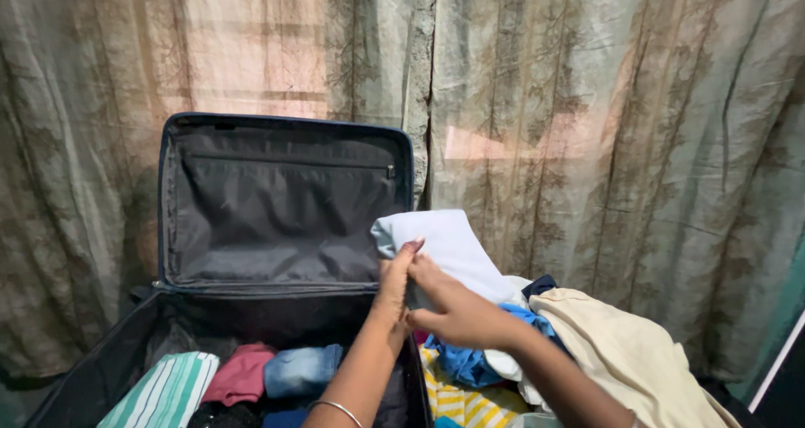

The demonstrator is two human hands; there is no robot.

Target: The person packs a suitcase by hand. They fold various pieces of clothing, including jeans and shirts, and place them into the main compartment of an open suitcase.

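Head view, left to right.

Open suitcase (168, 311), lid propped upright against the curtain (587, 143). Inside it, a row of rolled garments: striped green-and-white roll (163, 390), pink roll (241, 373), light blue roll (302, 369).

Left hand (394, 290) is raised with fingers straight and pressed flat against the near edge of a pale blue folded garment (444, 243), not curled around it. Thin bangle (335, 409) on that wrist.

Right hand (453, 311) touches the left, fingers closed in a pinch on the lower part of the same cloth. Garment is held up above the suitcase's right wall, just over the clothes pile (503, 369).

Judgement: the cloth looks light, soft and limp; it likely sags or unfolds if held by one corner. Best grip is on the folded edge, both hands, with layers pressed together.

Further right: cream garment (620, 352) atop the pile, with yellow-striped and blue pieces beneath.
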